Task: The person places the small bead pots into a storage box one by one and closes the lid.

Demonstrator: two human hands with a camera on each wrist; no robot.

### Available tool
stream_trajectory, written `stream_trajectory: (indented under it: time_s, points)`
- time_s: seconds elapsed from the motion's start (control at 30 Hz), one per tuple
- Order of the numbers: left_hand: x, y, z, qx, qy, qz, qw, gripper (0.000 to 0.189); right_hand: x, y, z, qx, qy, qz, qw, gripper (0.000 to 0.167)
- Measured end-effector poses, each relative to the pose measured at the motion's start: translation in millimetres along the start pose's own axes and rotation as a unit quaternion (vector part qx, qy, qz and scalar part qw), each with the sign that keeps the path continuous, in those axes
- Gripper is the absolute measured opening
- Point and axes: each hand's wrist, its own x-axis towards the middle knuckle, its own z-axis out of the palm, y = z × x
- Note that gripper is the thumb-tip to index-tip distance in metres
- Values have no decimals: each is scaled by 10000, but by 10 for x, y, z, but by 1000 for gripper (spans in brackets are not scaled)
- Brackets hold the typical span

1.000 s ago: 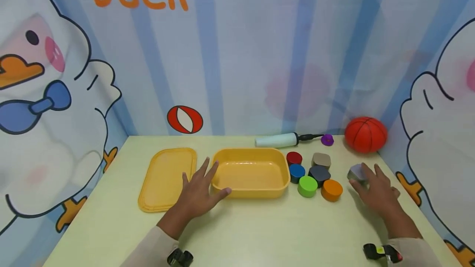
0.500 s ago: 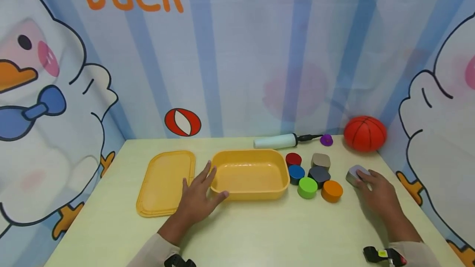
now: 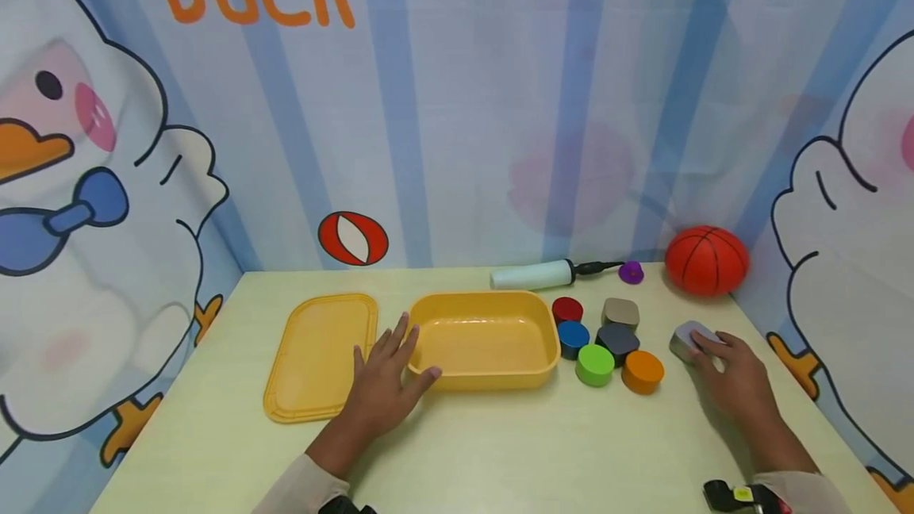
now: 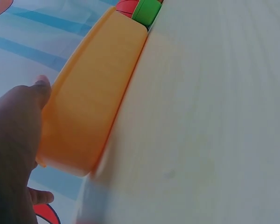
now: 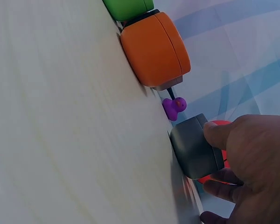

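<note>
In the head view my left hand [image 3: 382, 389], fingers spread, is at the left end of a yellow plastic tub [image 3: 485, 380]. The left wrist view shows my thumb [image 4: 43, 88] against the tub's rim. At the right, my right hand [image 3: 741, 383] pinches a small grey lidded box [image 3: 687, 341] at its right side. A seam runs below the box's lid in the right wrist view, where my thumb [image 5: 217, 135] presses on it. Whether the box touches the table I cannot tell.
A yellow lid [image 3: 321, 359] lies left of the tub. To its right cluster several small coloured boxes, among them an orange one [image 3: 643, 372] and a green one [image 3: 595, 365]. Behind are a hand pump [image 3: 531, 274], a purple rubber duck [image 3: 631, 273] and a red ball [image 3: 707, 261].
My right hand has shifted its fingers to the right side of the grey box, which has turned slightly. My left hand stays by the tub, almost still.
</note>
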Motion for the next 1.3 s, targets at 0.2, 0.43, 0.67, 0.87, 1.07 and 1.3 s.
stream_trajectory:
  time_s: [0.2, 0.43, 0.67, 0.87, 1.07, 1.3]
  points:
    - [11, 29, -34, 317, -156, -43, 9994, 81, -12, 4, 7, -23, 269, -181, 9995, 51]
    - [35, 50, -34, 609, -419, -183, 9971, 82, -41, 30, 56, 146, 573, -269, 9979, 48]
    - [15, 30, -25, 589, -435, -252, 9970, 84, -37, -105, 88, 288, 822, -343, 9956, 49]
    - [19, 25, -35, 425, -429, -307, 9977, 85, -12, -212, 25, 424, 1000, -494, 9929, 49]
    - [36, 46, -48, 167, -506, -395, 9978, 87, 13, -265, -17, 544, 1163, -821, 9883, 47]
    - [29, 46, -28, 166, -591, -432, 9972, 88, 45, -401, -58, 846, 1452, -1339, 9766, 41]
